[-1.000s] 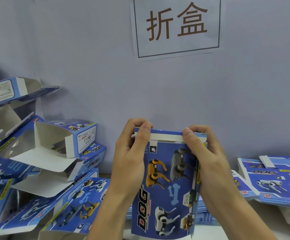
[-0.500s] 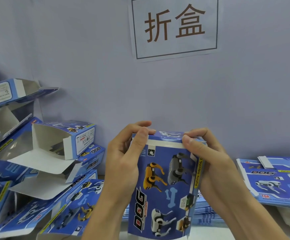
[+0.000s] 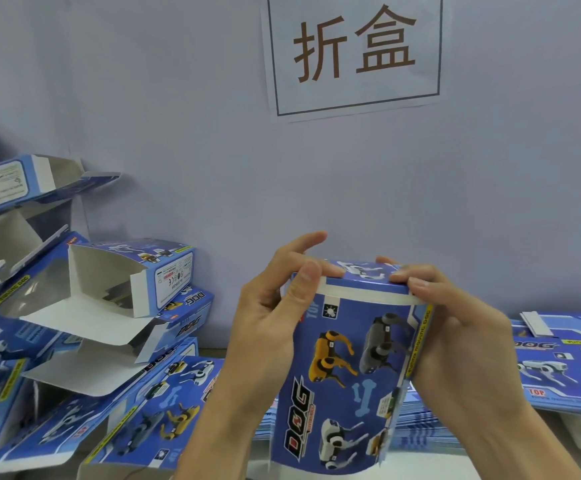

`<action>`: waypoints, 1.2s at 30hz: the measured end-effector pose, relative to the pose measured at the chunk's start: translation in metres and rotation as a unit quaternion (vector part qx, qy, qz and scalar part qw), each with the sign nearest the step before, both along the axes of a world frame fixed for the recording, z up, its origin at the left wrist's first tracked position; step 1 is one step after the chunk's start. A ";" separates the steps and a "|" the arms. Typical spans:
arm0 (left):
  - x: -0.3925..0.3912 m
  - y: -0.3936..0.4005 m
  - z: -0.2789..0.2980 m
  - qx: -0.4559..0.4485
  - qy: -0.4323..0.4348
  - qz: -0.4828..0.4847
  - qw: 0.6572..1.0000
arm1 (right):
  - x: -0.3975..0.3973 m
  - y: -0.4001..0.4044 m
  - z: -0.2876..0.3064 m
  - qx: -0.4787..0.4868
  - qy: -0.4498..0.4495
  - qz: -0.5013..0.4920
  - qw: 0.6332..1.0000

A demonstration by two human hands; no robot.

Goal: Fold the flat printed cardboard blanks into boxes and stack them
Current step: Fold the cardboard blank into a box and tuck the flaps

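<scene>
Both hands, left hand (image 3: 268,327) and right hand (image 3: 455,341), grip the upright blue printed cardboard box (image 3: 348,372) dead centre, fingers curled over its top flap, folded boxes (image 3: 84,341) piled at 9 o'clock.

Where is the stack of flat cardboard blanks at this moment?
In the head view the stack of flat blanks lies low and centre-right, behind the box held by both hands, below the wall sign.

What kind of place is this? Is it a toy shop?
Probably not a shop: it looks like a packing workstation. Folded toy-dog boxes pile up at left, flat blanks wait at right, and a wall sign hangs above the box being folded.
</scene>
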State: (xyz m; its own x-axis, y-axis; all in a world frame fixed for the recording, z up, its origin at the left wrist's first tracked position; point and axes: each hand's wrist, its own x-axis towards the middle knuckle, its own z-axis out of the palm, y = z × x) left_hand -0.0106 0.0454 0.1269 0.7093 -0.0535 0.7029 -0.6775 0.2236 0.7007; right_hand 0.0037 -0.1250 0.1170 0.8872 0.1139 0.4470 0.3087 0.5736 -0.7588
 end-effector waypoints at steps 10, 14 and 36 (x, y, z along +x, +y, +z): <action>0.001 0.000 -0.004 0.073 -0.034 0.061 0.995 | -0.002 0.000 -0.007 -0.030 -0.055 -0.034 0.997; 0.003 -0.002 -0.004 0.045 -0.039 0.084 0.995 | 0.000 -0.002 -0.008 -0.016 -0.042 -0.029 0.999; 0.006 0.002 -0.007 0.001 -0.021 0.073 0.997 | 0.003 0.006 -0.012 -0.038 -0.076 -0.074 0.994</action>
State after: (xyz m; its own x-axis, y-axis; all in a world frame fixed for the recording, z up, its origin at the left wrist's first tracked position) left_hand -0.0050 0.0470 0.1203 0.6794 0.0468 0.7323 -0.7316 0.1202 0.6711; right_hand 0.0065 -0.1193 0.1047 0.8202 0.0267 0.5715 0.4988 0.4559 -0.7371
